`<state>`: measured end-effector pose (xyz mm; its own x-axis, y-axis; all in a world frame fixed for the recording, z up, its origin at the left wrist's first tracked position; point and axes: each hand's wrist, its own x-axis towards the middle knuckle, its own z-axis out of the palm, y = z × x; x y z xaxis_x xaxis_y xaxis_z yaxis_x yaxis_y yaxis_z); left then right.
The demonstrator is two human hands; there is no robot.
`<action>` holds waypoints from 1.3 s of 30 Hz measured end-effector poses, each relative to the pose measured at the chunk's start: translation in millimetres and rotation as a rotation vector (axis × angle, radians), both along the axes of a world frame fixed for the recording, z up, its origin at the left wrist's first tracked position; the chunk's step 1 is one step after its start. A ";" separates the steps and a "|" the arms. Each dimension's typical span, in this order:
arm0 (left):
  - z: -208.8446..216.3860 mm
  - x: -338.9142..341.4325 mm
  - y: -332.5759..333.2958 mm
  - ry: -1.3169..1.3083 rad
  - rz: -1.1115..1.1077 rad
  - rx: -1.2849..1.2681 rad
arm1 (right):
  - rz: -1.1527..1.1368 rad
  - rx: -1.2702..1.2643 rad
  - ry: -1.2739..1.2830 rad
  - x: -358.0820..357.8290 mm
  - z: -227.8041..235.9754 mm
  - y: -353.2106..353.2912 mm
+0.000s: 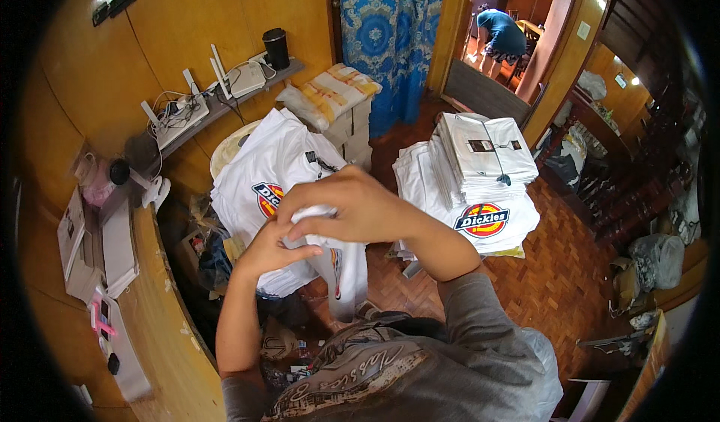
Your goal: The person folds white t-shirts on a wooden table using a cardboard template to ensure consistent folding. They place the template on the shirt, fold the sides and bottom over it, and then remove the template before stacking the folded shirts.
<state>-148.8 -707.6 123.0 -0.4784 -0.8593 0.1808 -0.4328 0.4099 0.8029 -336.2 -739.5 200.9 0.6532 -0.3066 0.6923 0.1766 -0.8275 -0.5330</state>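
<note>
A white, pliable printed piece (pixel 352 276) held up between two hands

The right hand (pixel 356 206) arches over from the right, its fingers (pixel 300 195) and thumb curled as if grasping a bunched white part of the piece, which shows in the gap between them. The left hand (pixel 268 251) comes in from below and meets it, thumb stretched out underneath; its other fingers are mostly hidden, so I cannot tell whether they grip or only steady.

Handling it well likely means a light, even pinch at the top, the left hand supporting from below, and the printed face kept flat so that it does not crease. Letting the loose end hang free should help avoid twisting.

The piece sits partly inside the right fingers and partly below them: its lower length hangs under both hands, print showing, well to the left of the neat stack of folded white shirts (pixel 487 152) with dark tags. Behind the hands lies a loose heap of white cotton-looking shirts (pixel 251 152) bearing a round red-and-yellow emblem; whether the piece touches that heap is unclear from this angle.
</note>
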 end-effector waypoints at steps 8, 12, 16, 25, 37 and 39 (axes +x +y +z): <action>87.3 -9.2 -44.6 -0.039 -0.089 -0.383 | -0.210 0.123 -0.214 -46.6 10.9 -25.0; 134.8 -11.3 -38.3 0.281 -0.058 -0.383 | -0.352 0.255 0.069 -54.3 -27.0 -54.5; 144.1 8.1 -29.7 0.124 -0.027 -0.469 | -0.667 0.304 0.666 -57.8 -121.2 -79.3; 57.0 91.4 23.1 -0.185 0.121 0.036 | -1.583 -0.152 0.093 -160.7 -151.5 -130.4; -21.4 167.8 110.3 -0.422 0.313 0.251 | -1.335 -0.651 0.681 -189.0 -65.4 -164.3; 14.4 163.3 132.6 -0.194 0.630 0.098 | -1.472 -0.635 0.309 -167.7 -33.0 -148.5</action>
<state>14.5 -574.9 137.4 0.1046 -0.9933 0.0487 -0.7061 -0.0397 0.7070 -503.9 -888.0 167.9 0.2011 -0.4881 0.8493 -0.9617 -0.2634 0.0763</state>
